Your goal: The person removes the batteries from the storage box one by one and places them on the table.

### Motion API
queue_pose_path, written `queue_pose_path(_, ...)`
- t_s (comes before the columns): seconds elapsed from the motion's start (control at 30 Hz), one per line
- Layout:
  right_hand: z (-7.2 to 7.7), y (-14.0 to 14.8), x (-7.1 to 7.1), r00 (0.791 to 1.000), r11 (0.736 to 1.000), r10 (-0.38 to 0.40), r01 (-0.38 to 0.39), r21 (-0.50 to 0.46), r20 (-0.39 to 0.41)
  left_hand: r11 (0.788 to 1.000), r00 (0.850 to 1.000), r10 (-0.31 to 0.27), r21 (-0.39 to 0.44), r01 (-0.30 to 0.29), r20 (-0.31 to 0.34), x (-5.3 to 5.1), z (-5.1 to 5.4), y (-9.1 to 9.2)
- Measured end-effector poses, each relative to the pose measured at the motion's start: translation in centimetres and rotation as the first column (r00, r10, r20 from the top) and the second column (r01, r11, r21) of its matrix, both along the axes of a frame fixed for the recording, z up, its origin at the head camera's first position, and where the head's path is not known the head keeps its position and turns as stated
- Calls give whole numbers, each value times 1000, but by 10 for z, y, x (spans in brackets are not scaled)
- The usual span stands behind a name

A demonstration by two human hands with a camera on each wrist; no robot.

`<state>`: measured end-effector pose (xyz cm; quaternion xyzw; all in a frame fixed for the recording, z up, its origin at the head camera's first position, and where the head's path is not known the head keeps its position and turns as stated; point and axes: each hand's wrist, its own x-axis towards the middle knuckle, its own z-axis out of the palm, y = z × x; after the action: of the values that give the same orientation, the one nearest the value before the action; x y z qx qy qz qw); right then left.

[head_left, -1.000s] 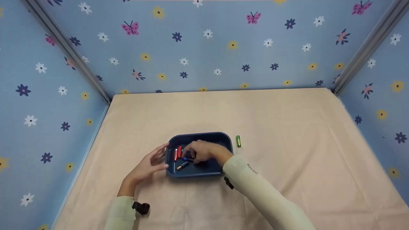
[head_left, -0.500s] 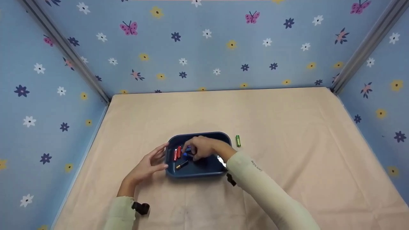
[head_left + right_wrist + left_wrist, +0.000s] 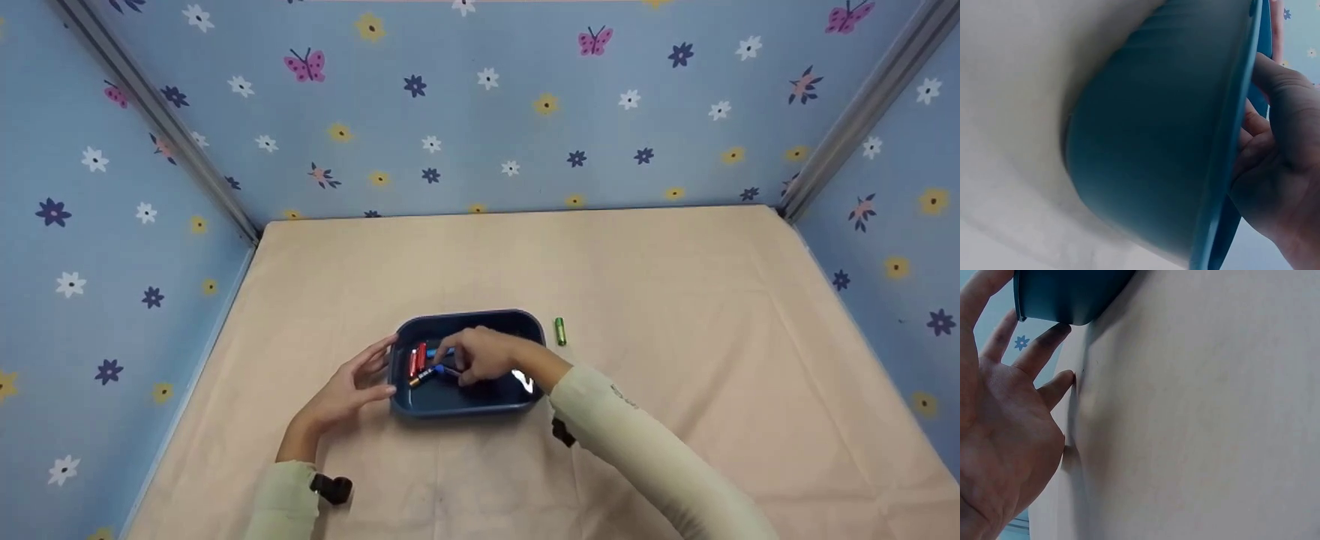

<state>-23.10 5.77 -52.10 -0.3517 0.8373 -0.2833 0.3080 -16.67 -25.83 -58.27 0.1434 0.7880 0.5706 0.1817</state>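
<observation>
1. As the head view is looking down, the left hand [image 3: 337,394] is spreading its fingers and thumb along the left end of a dark blue tray [image 3: 461,410] – it is touching the tray, not pinching it. The tray is sitting on a peach cloth [image 3: 675,300]. The right hand [image 3: 487,354] is bending its fingers inside the tray, right by some blue batteries [image 3: 441,369]. I cannot tell if it is pinching one. Two red batteries [image 3: 421,357] are lying side by side near the left end, and a dark battery with a gold tip [image 3: 424,376] is lying slantwise just below them. A green battery [image 3: 560,331] is lying on the cloth, outside the tray, near its right end.

2. In the left wrist view, the left hand is showing its palm with the fingers spread. A fingertip is touching the tray, which is peeking in at the top.

3. In the right wrist view, the tray's side is filling the middle. The right hand is hanging over the rim – its fingertips are hiding behind it.
</observation>
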Motion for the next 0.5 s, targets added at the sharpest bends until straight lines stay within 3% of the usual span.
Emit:
queue_pose_path(0.27, -7, 11, 8, 995, 989, -98, 96, -115, -11, 1000, 1000, 3, -19, -3, 2, 0, 2, 0)
queue_pose_path(0.43, -27, 19, 4, 976, 957, -216, 203, -207, -41, 1000, 1000, 3, -18, -3, -4, 0, 0, -1)
queue_pose_path(0.5, -22, 20, 7, 964, 937, -264, 253, -243, -13, 1000, 1000, 4, -13, -4, -6, 0, 0, 0)
